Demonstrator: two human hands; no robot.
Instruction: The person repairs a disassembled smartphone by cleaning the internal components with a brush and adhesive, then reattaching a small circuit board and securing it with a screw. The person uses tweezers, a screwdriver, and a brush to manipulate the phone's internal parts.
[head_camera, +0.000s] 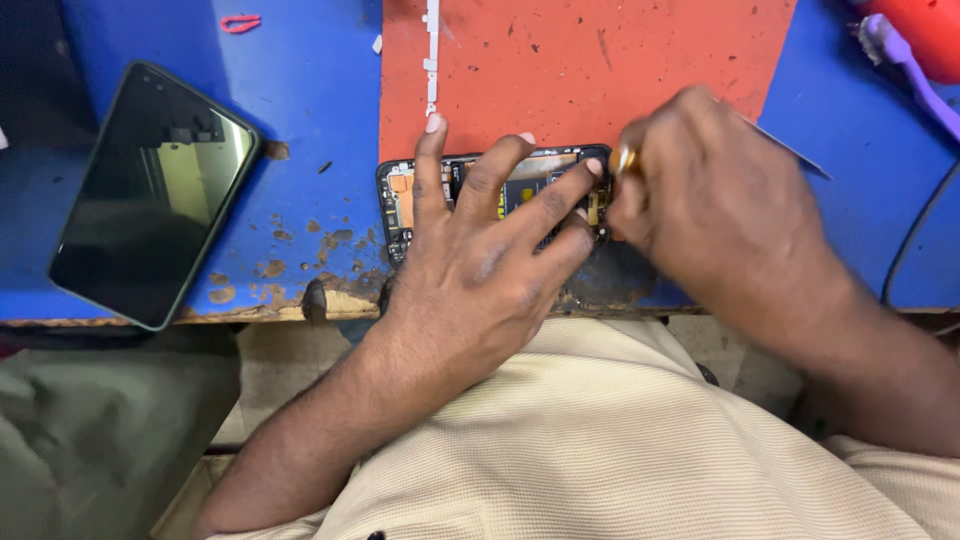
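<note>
An opened phone (400, 205) with its back cover off lies at the near edge of the blue bench, its boards and orange parts showing. My left hand (480, 270) presses down flat on it, fingers spread across the insides. My right hand (710, 210) is curled at the phone's right end, fingertips pinched on a small gold-coloured tool tip (627, 160); the hand is blurred and hides most of the tool. A thin grey blade-like piece (795, 155) sticks out from behind the right hand.
A second phone (150, 195) with a dark screen lies at the left. A worn red mat (580, 70) covers the bench (310, 90) behind the work. A white strip (432, 50), a red clip (240, 22), a purple-handled brush (915, 70) and a cable (915, 230) lie around.
</note>
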